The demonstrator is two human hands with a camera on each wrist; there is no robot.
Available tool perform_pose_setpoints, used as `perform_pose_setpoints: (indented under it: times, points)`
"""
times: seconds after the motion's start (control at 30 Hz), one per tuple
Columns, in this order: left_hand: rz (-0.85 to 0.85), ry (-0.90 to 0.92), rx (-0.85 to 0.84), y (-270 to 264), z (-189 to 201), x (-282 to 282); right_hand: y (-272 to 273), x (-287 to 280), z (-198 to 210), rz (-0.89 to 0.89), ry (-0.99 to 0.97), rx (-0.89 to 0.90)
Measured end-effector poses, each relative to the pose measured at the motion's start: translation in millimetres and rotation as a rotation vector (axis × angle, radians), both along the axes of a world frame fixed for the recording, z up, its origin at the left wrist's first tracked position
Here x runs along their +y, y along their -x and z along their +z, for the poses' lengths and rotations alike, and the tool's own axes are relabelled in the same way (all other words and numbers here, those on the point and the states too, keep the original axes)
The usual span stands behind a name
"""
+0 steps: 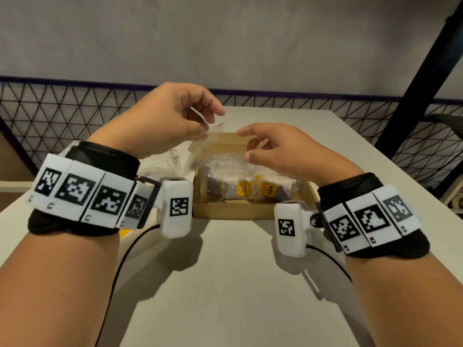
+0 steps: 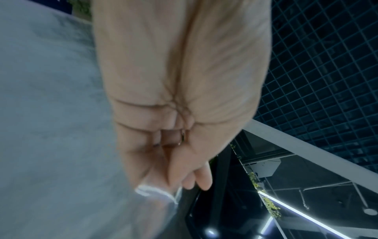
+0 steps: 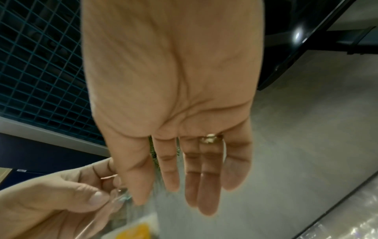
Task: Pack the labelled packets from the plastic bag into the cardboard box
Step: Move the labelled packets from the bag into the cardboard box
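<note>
Clear packet (image 1: 204, 149) pinched at its top edge by left hand (image 1: 167, 116), thumb against curled fingers, hanging over the far-left part of the cardboard box (image 1: 233, 210); a yellow label shows on it in the right wrist view (image 3: 136, 231). More labelled packets (image 1: 250, 187) already lie in the box, yellow tags up, one reading TEA. Right hand (image 1: 283, 151) holds nothing, fingers relaxed and near straight, hovering just beside the hanging packet above the box. Plastic bag (image 1: 162, 164) lies on the bench (image 1: 225, 284) left of the box, mostly hidden behind the left wrist; cannot tell whether packets remain in it.

Risks, as judgement: pinch is at one thin edge only, so slick film could slip out and the packet drop askew or catch on the box wall. Packet is floppy and may fold or land on top of others rather than sit flat. Box looks fairly full at the near side, so a careless drop could ride up on the stack. Light box may skid if nudged by the right hand.

Materials: packets are thin, glossy, crinkly transparent film, flat rectangles with dark contents and small square yellow labels. Box is shallow brown corrugated card, rectangular, matte. Bench top is smooth, matte, pale grey. Wire mesh fence (image 1: 75, 111) stands behind the bench.
</note>
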State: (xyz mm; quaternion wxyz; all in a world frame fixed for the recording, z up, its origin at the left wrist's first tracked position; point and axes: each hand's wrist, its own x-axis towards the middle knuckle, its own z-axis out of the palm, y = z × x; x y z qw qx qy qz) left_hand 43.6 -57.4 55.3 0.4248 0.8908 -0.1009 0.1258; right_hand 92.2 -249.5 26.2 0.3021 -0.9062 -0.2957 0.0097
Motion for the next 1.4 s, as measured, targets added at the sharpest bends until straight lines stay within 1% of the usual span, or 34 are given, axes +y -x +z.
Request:
perform_pose_setpoints:
  times: [0.1, 0.2, 0.33, 0.47, 0.53, 0.63, 0.7, 0.77, 0.8, 0.87, 0.93, 1.0, 1.13, 1.17, 1.27, 1.4]
  points:
    - [-0.088, 0.088, 0.005, 0, -2, -11, 0, 2, -1, 0.018, -0.04, -0.005]
    - [-0.128, 0.142, 0.0, -1, -4, -18, 0, 3, -1, 0.023, -0.066, -0.027]
    - [-0.07, 0.126, 0.0, -5, -7, -18, 1, 1, 2, 0.028, -0.103, -0.008]
    - [0.01, 0.096, 0.01, -9, -10, -17, -1, -2, 1, 0.026, -0.048, -0.012]
    - [0.064, 0.038, 0.044, -11, -12, -14, -2, -4, 1, 0.006, 0.005, -0.052]
    - [0.201, -0.11, 0.165, -16, -16, -3, -5, -10, 3, -0.038, 0.062, -0.1]
    - [0.325, -0.312, 0.274, -22, -23, 6, -8, -15, 1, -0.062, 0.173, -0.073]
    - [0.402, -0.537, 0.405, -28, -30, 13, -11, -19, -3, -0.079, 0.296, -0.035]
    - [0.413, -0.615, 0.477, -31, -34, 16, -13, -20, -5, -0.088, 0.325, -0.023]
    - [0.429, -0.714, 0.587, -36, -40, 19, -13, -22, -8, -0.111, 0.321, -0.013]
    - [0.455, -0.759, 0.674, -38, -42, 20, -12, -23, -8, -0.107, 0.303, -0.025]
    - [0.46, -0.734, 0.76, -40, -45, 18, -12, -22, -7, -0.089, 0.321, -0.042]
    - [0.417, -0.748, 0.889, -43, -55, 21, -10, -15, -2, -0.117, 0.515, 0.044]
    - [0.403, -0.761, 0.903, -43, -56, 22, -8, -15, -2, -0.128, 0.529, 0.063]
    - [0.364, -0.798, 0.852, -45, -57, 27, -4, -17, -4, -0.147, 0.566, 0.091]
    - [0.395, -0.792, 0.873, -45, -53, 32, -5, -18, -5, -0.178, 0.594, 0.123]
